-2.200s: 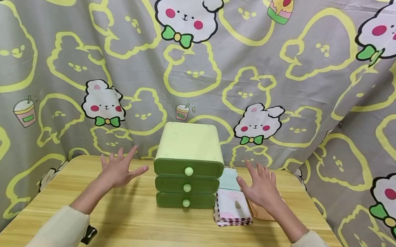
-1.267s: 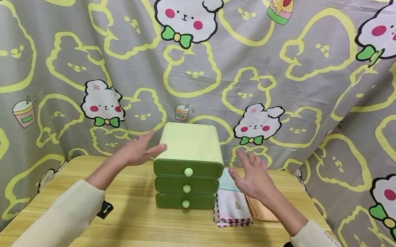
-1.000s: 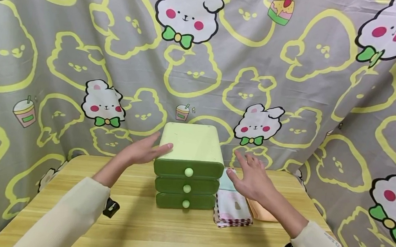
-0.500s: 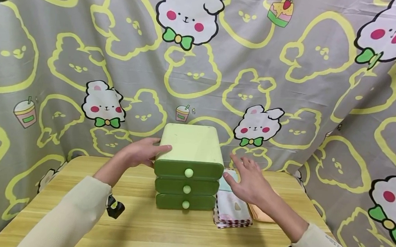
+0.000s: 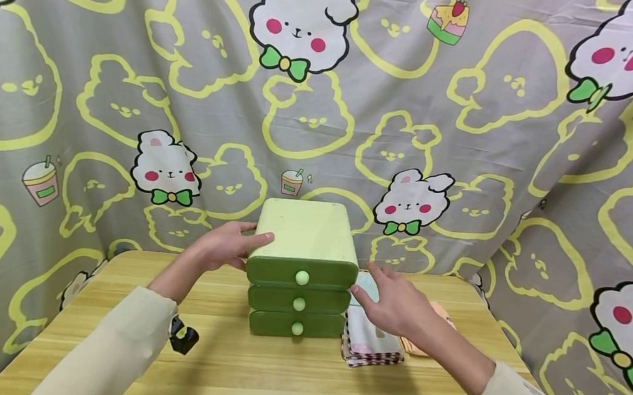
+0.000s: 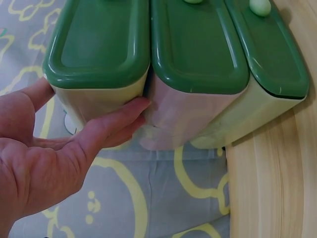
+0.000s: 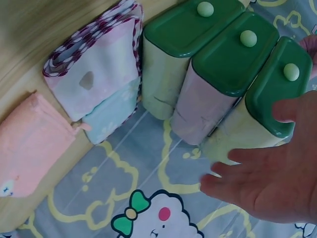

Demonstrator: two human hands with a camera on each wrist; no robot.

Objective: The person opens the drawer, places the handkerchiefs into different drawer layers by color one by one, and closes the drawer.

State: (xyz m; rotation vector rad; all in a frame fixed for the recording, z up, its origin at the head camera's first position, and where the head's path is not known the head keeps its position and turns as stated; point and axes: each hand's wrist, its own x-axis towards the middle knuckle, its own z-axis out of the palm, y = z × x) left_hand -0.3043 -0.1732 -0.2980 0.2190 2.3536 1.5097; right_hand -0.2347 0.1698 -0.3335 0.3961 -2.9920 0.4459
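A desktop drawer organizer [image 5: 302,227] with a pale yellow-green top stands mid-table, its three green drawers with round knobs stacked one over another. My left hand [image 5: 224,246] grips its top tier from the left, thumb over the top edge. In the left wrist view, the fingers [image 6: 116,121] of that hand lie along the side wall, near the seam below the top tier. My right hand [image 5: 398,302] holds nothing; its fingers point at the organizer's right side, extended. The right wrist view shows that palm [image 7: 277,183] beside the top tier.
Right of the organizer lie folded cloths: a white and pale blue one with checked edging [image 5: 366,337] and a peach-orange one [image 7: 37,144], partly behind the right hand in the head view. A grey patterned curtain [image 5: 217,107] hangs behind the wooden table [image 5: 277,382].
My left hand has come in from the left and taken hold of the organizer's top tier. My right hand has moved left and slightly down, closer to its right side. The organizer stays put.
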